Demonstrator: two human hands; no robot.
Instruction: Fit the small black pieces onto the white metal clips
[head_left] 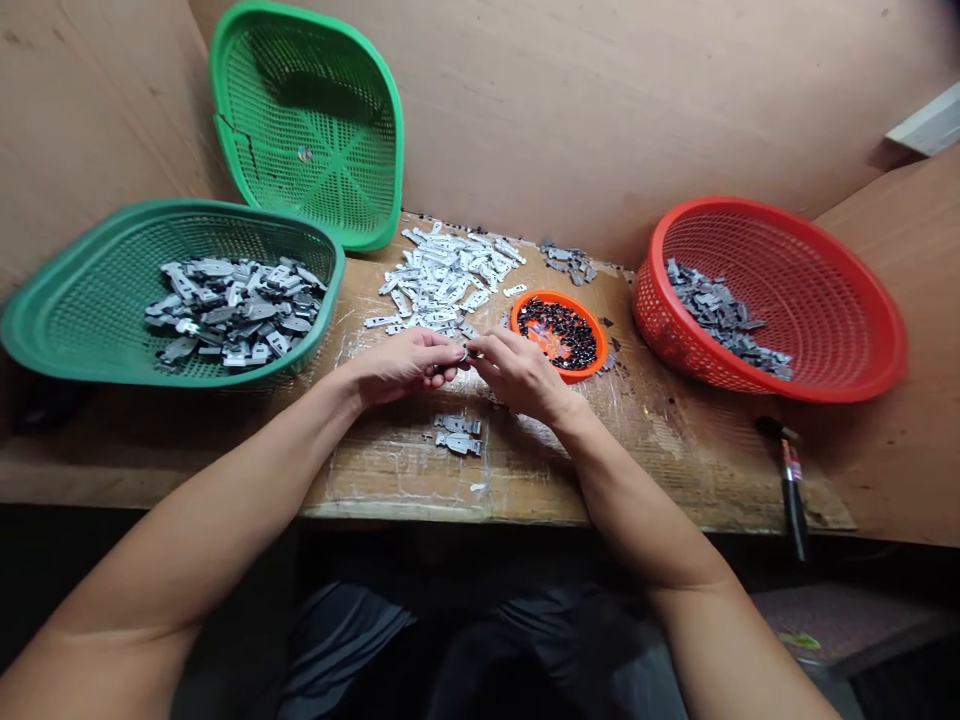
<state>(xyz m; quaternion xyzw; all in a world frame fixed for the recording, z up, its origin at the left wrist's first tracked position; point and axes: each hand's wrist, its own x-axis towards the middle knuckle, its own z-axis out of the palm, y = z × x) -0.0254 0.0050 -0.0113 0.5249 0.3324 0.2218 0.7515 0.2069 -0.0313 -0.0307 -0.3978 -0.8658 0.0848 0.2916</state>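
Observation:
My left hand [409, 365] and my right hand [519, 370] meet over the middle of the table. Between the fingertips of my left hand is a small metal part, mostly hidden by the fingers. The right fingertips pinch at the same spot; whatever they grip is too small to make out. Just below the hands lie a few flat grey metal pieces [459, 436]. Beyond them spreads a heap of silvery metal clips [446, 275]. An orange dish [603, 350] of small black pieces [574, 328] stands close behind my right hand.
At left, a dark green basket [75, 300] holds assembled-looking metal parts. A bright green basket [330, 120] leans on the back panel. To the right, a red basket [832, 310] holds grey pieces. A black-handled brush [792, 500] overhangs the table's front edge.

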